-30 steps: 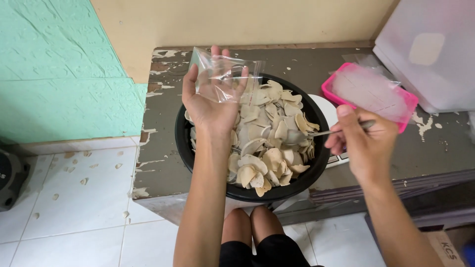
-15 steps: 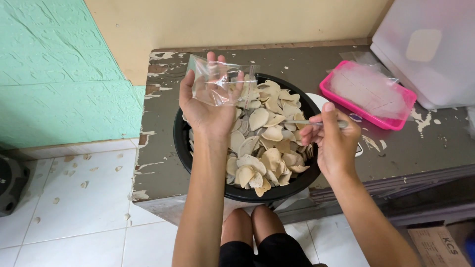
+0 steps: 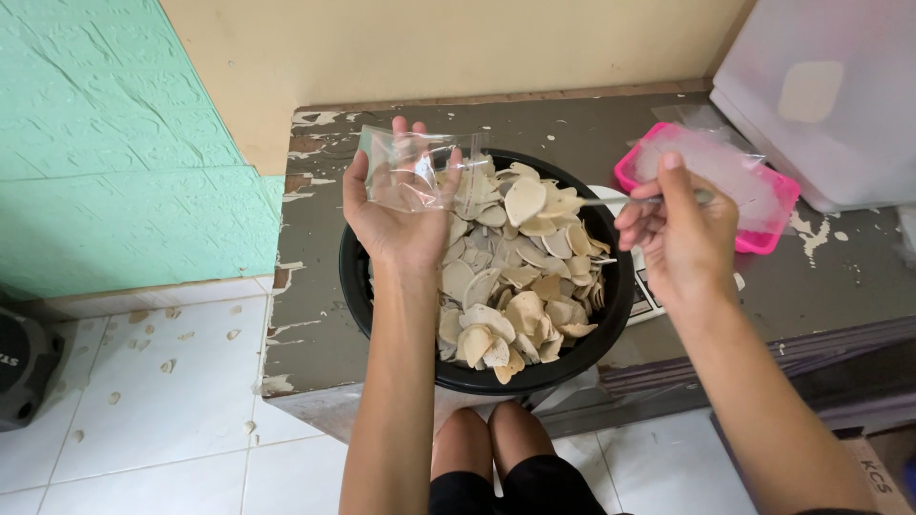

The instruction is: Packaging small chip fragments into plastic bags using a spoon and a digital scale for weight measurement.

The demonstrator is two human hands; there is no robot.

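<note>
Left hand (image 3: 401, 215) is palm up over the left rim of the black bowl (image 3: 355, 286), fingers curled round a small clear plastic bag (image 3: 420, 172), pinching it so the mouth faces right toward the chips. Bag looks empty or very nearly so; glare on the plastic hides whether a piece or two sits inside.

Right hand (image 3: 682, 238) is clenched on the handle of a metal spoon (image 3: 611, 200), thumb on top. Spoon head is raised above the pile near the bowl's far side, carrying a couple of pale chips (image 3: 527, 198), just beside the bag mouth but not inside it.

Bowl is heaped with pale, curved dry chips (image 3: 506, 286), close to full, so hardly anything has gone out of it. Judgement: filling is at the very start for this bag, first scoop lifted and not tipped in; the fill and sealing are all left.

A pink tray (image 3: 773, 215) with flat clear bags sits right of the bowl on the worn grey table (image 3: 305, 315), and part of a white scale (image 3: 649, 300) shows under the bowl's right side. No filled bags in view. Loose chip bits lie on the white floor tiles (image 3: 143, 381) at left.
</note>
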